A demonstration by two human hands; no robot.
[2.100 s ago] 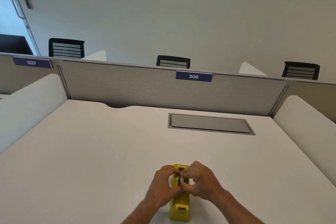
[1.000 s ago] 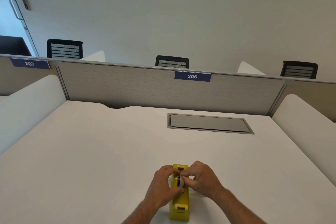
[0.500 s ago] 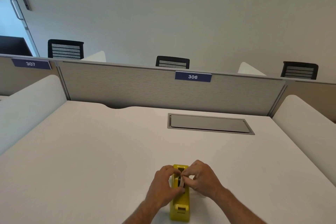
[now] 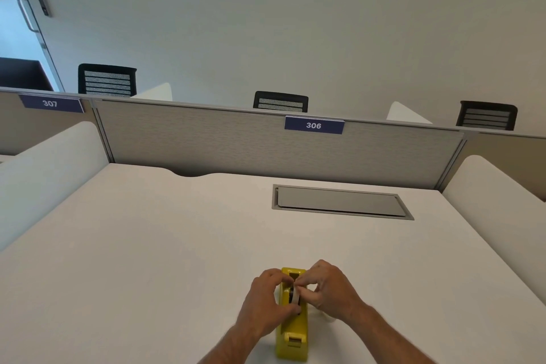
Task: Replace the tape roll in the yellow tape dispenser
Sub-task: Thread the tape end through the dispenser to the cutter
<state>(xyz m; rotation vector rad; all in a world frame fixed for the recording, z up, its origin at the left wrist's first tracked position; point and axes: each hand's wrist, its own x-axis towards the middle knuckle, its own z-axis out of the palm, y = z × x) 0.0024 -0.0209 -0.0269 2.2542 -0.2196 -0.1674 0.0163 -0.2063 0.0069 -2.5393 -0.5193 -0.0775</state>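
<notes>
While both hands have stayed bunched over the middle of the yellow tape dispenser (image 4: 291, 331) across the last two seconds, the small change is in the fingers. The left hand (image 4: 266, 301) keeps its curl against the dispenser's left wall, thumb low by the cradle. The right hand (image 4: 326, 292) has tightened into a pinch, thumb and forefinger closed on a pale strip or edge of the tape roll (image 4: 295, 294), which sits in the slot directly between the two hands. The dispenser itself has not shifted on the counter (image 4: 147, 260); its cutter end points back toward the person, below the wrists, and its far end pokes out just beyond the knuckles.

Judging from this, the work is a fiddly seating or freeing of the roll in its cradle, not a lift. Whether this roll is the old one coming out or a new one going in cannot be told. A pale object peeks out just under the right wrist, too hidden to identify. With so little movement, the roll or its hub seems to be resisting, and the task looks no further than midway.
</notes>
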